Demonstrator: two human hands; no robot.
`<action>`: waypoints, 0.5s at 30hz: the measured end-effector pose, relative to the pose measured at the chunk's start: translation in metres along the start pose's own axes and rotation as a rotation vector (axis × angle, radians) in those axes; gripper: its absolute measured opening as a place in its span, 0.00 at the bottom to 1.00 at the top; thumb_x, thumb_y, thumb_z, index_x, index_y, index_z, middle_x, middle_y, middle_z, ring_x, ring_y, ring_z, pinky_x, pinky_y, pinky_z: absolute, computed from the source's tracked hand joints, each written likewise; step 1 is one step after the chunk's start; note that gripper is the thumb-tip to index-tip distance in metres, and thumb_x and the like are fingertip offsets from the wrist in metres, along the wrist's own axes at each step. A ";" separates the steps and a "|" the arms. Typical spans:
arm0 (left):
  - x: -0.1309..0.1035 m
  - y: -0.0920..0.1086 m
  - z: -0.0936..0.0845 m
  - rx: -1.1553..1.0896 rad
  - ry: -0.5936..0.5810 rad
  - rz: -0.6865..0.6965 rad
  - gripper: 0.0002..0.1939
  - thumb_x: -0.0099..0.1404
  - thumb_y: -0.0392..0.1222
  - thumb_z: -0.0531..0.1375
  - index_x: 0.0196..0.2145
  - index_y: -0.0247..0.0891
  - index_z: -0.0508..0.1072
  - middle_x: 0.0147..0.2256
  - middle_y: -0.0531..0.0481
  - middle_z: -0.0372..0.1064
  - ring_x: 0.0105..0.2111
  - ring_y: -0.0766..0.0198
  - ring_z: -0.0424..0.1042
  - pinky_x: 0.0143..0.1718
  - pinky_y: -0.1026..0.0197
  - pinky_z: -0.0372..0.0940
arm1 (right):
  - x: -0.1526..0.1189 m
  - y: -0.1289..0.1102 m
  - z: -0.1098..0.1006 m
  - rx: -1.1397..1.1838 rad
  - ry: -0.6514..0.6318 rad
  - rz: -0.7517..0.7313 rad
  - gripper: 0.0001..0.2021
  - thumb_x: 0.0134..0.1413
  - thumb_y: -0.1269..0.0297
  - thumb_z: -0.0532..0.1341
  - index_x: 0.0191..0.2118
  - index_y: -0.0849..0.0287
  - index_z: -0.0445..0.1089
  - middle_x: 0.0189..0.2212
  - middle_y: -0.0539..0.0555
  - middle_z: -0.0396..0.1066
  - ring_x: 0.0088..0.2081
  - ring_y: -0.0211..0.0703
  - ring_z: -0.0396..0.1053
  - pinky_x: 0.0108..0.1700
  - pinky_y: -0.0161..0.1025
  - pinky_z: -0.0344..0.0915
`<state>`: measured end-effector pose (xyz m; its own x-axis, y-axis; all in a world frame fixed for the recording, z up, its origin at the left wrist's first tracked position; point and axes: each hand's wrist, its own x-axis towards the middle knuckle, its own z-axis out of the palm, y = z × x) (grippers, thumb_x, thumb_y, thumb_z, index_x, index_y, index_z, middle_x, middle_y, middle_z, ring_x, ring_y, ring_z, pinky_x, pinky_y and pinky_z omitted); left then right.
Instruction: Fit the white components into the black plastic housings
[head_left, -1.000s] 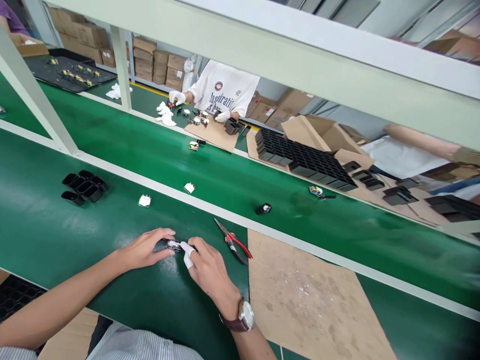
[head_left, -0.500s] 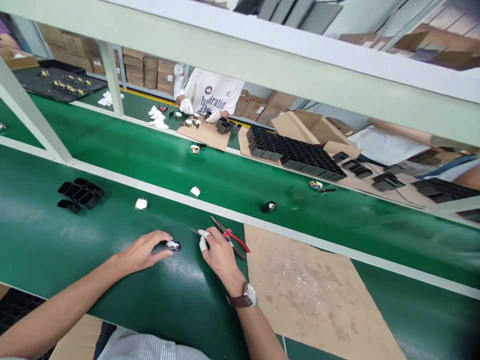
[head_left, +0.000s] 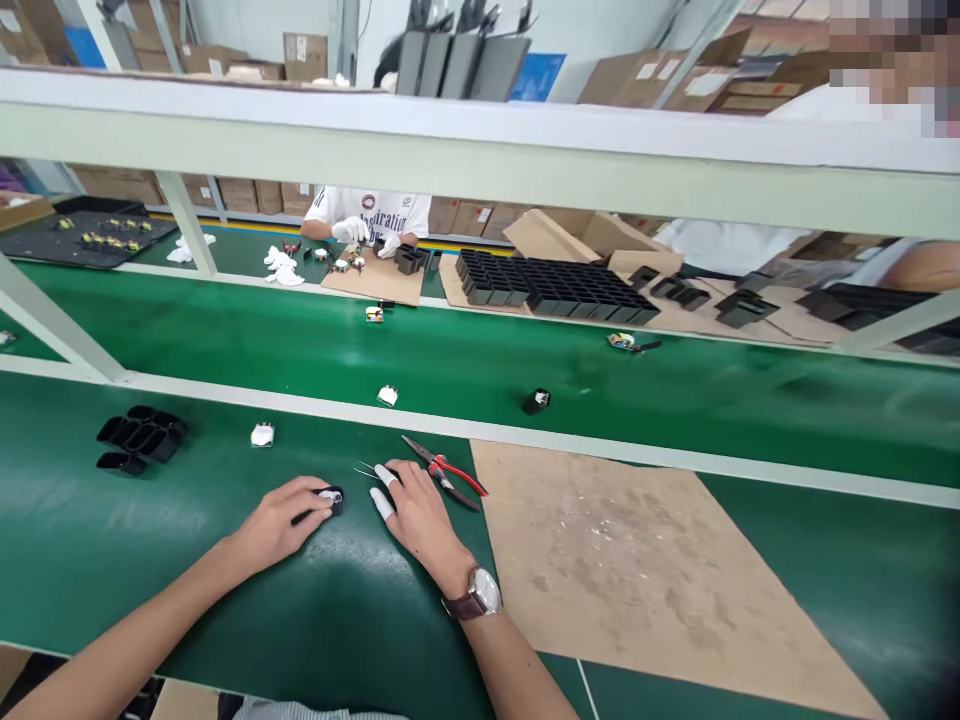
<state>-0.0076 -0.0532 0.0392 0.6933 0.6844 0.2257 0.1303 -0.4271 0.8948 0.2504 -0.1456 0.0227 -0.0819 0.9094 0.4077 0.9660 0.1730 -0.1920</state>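
My left hand [head_left: 283,522] grips a small black housing [head_left: 335,501] with a white part inside it, on the green table. To its right, my right hand [head_left: 414,512] wears white finger cots, and thin metal tweezers [head_left: 366,470] stick out beside its fingers. Whether those fingers are pressed on the tweezers is hard to see, but the tweezers lie at the fingertips. Red-handled pliers [head_left: 442,470] rest just beyond this hand. A white-topped circuit part [head_left: 262,434] sits behind my left hand, and several black housings [head_left: 139,435] stand farther left.
A brown cardboard sheet [head_left: 637,560] covers the table at right. Past a pale rail [head_left: 300,402], a green belt [head_left: 465,350] carries small parts and a black housing [head_left: 537,401]. Opposite, a person's gloved hands [head_left: 351,231] are near parts and black trays [head_left: 555,285]. An overhead beam crosses above.
The head view has tilted upward and turned. My left fingers now reach over the housing's top edge. The fingers of my right hand have shifted around the tweezers, with the thumb lower and farther apart.
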 end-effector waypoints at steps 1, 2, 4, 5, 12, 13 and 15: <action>0.004 0.004 0.001 -0.168 0.041 -0.147 0.08 0.70 0.46 0.67 0.42 0.40 0.81 0.45 0.42 0.80 0.43 0.55 0.81 0.46 0.55 0.77 | -0.001 0.000 0.000 -0.003 -0.005 0.006 0.14 0.71 0.66 0.59 0.57 0.63 0.72 0.52 0.65 0.72 0.51 0.57 0.70 0.52 0.54 0.72; 0.008 0.008 0.002 -0.348 0.086 -0.284 0.11 0.69 0.48 0.68 0.42 0.39 0.81 0.42 0.43 0.80 0.41 0.56 0.81 0.44 0.56 0.78 | -0.002 0.001 0.000 -0.004 -0.005 0.009 0.15 0.71 0.66 0.59 0.58 0.63 0.72 0.52 0.65 0.72 0.51 0.57 0.70 0.52 0.54 0.72; 0.016 0.016 0.006 -0.654 0.163 -0.481 0.14 0.66 0.51 0.71 0.40 0.37 0.79 0.39 0.45 0.80 0.38 0.58 0.81 0.43 0.57 0.78 | -0.003 0.001 0.001 -0.011 -0.002 0.014 0.15 0.70 0.66 0.60 0.59 0.63 0.71 0.51 0.65 0.73 0.50 0.58 0.70 0.51 0.54 0.72; 0.021 0.018 0.007 -0.745 0.189 -0.526 0.16 0.64 0.51 0.72 0.39 0.36 0.79 0.39 0.45 0.80 0.39 0.59 0.80 0.45 0.56 0.78 | -0.003 0.001 0.001 -0.014 -0.002 0.016 0.15 0.70 0.67 0.60 0.59 0.63 0.71 0.51 0.65 0.73 0.50 0.58 0.70 0.51 0.54 0.72; 0.082 0.005 -0.050 0.004 0.334 -0.268 0.24 0.54 0.59 0.74 0.37 0.36 0.79 0.41 0.42 0.80 0.39 0.54 0.80 0.46 0.52 0.76 | -0.002 0.003 -0.007 0.057 0.022 0.087 0.17 0.69 0.63 0.62 0.59 0.62 0.71 0.52 0.64 0.73 0.51 0.58 0.72 0.53 0.54 0.72; 0.094 0.003 -0.065 0.194 0.362 -0.214 0.24 0.56 0.60 0.71 0.38 0.37 0.79 0.43 0.42 0.80 0.38 0.53 0.80 0.45 0.51 0.76 | -0.003 0.003 -0.012 0.065 0.033 0.113 0.17 0.69 0.62 0.63 0.59 0.62 0.71 0.52 0.64 0.73 0.51 0.57 0.72 0.55 0.54 0.72; 0.121 -0.004 -0.087 0.565 0.414 -0.113 0.21 0.62 0.59 0.66 0.38 0.36 0.80 0.41 0.42 0.80 0.36 0.52 0.80 0.41 0.52 0.76 | -0.001 0.002 -0.021 0.062 0.049 0.150 0.18 0.68 0.60 0.64 0.59 0.62 0.71 0.52 0.62 0.73 0.53 0.57 0.71 0.58 0.52 0.70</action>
<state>0.0138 0.0827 0.0960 0.3422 0.8632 0.3712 0.6109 -0.5045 0.6102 0.2575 -0.1546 0.0409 0.0754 0.9074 0.4133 0.9495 0.0612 -0.3077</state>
